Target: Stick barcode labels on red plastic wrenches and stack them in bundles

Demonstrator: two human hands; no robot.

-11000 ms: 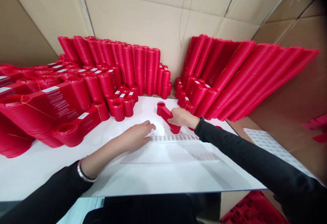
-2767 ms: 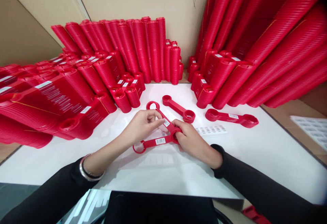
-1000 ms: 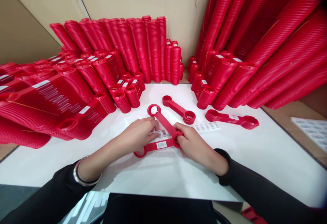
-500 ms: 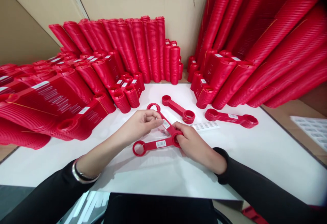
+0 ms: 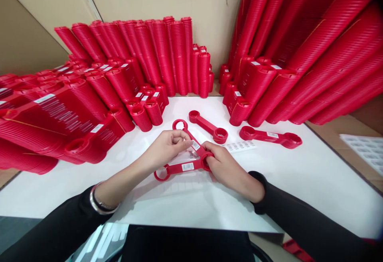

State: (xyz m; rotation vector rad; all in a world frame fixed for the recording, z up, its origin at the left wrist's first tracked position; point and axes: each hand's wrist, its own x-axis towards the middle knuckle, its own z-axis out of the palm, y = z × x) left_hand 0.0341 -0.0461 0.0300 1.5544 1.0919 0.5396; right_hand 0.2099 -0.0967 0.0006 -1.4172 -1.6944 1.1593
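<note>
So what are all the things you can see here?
Held wrenches: two, red, fanned at table centre, each with a white sticker.
Loose wrenches: two, red, lying beyond the hands.
Sticker strip: one, white, between them.
Wrench stacks: many, red, at left, back and right.
Table: one, white.
Sticker sheet: one, white, far right.
Left hand: pinches the upper wrench's sticker.
Right hand: grips the joined ends.

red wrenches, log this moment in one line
left hand: pressing label on upper wrench | right hand: pinching joined ring ends | lower wrench: labelled | label strip: on table
</note>
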